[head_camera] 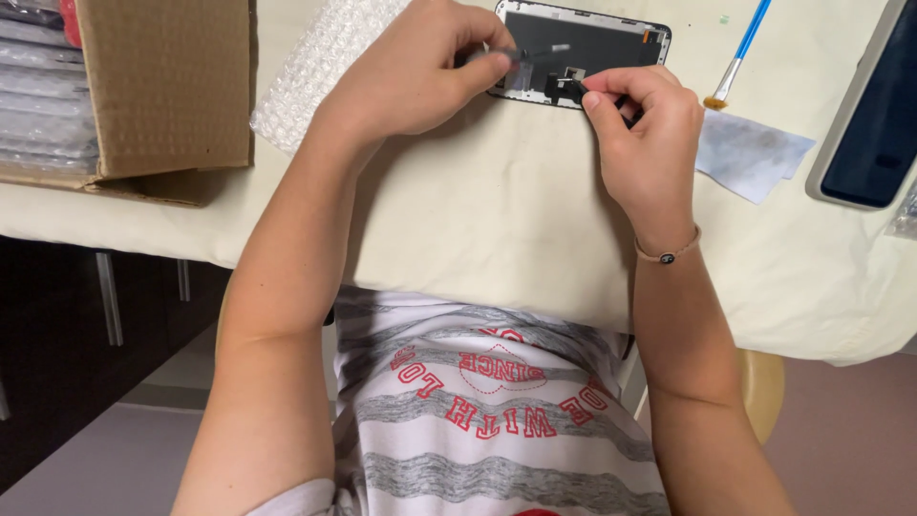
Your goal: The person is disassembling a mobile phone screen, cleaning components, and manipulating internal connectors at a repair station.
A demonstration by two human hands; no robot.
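A phone screen panel (611,43) lies back side up on the cream-covered table (497,220), dark with a pale rim. My left hand (415,72) pinches a thin grey tool (535,53) by its handle, tip pointing right over the panel. My right hand (645,134) grips a small black part (564,88) at the panel's near edge between thumb and forefinger. A thin bracelet sits on that wrist.
A cardboard box (162,86) stands at the left, with clear-wrapped packets beside it. Bubble wrap (320,62) lies behind my left hand. A blue-handled brush (740,53), a grey wipe (750,153) and a dark-screened device (864,115) are at the right.
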